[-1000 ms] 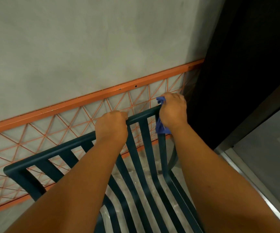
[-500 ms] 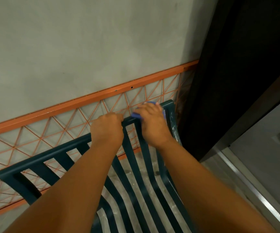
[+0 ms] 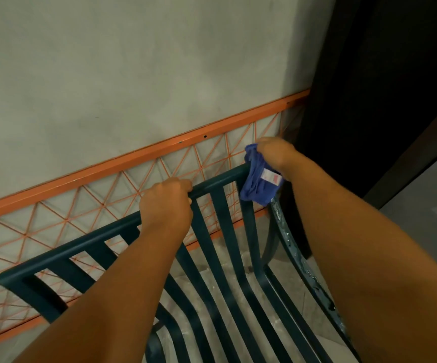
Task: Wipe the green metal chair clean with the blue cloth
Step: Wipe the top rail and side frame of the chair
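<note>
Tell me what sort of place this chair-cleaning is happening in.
Probably a semi-outdoor corner or entryway of a building, though that is a guess. A bare grey concrete wall carries an orange metal lattice rail, a slatted green metal chair stands against it, and a dark doorway opens beside.

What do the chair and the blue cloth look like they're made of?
The chair looks like painted metal: thin rigid slats with a smooth dark green coat, chipped along the right edge. The blue cloth looks like soft woven fabric: it bunches in folds and carries a sewn label.
</note>
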{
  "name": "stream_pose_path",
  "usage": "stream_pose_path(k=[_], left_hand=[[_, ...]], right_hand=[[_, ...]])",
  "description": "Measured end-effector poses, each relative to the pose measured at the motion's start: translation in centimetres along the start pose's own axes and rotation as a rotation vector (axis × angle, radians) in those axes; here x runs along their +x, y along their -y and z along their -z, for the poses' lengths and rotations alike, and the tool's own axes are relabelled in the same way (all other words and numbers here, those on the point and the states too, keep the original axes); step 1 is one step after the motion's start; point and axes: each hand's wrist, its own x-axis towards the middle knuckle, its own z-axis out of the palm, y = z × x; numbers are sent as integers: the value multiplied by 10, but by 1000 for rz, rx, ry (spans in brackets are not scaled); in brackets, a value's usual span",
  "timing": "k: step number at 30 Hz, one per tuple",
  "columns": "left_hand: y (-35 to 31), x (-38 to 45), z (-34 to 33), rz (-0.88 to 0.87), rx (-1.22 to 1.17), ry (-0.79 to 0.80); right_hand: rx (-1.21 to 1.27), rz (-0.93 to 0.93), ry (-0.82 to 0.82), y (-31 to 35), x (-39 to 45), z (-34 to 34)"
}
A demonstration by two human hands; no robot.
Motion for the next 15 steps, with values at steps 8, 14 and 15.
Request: stream_pose_path(k=[8, 14, 15], left_hand=[[0, 0, -1, -4, 11, -9], [-1, 0, -2, -15, 26, -20], [-2, -1, -1, -16, 33, -19]], right_hand=[[512, -127, -81, -36, -6, -17], [282, 198, -398, -46, -58, -67], [251, 218, -414, -54, -61, -78]])
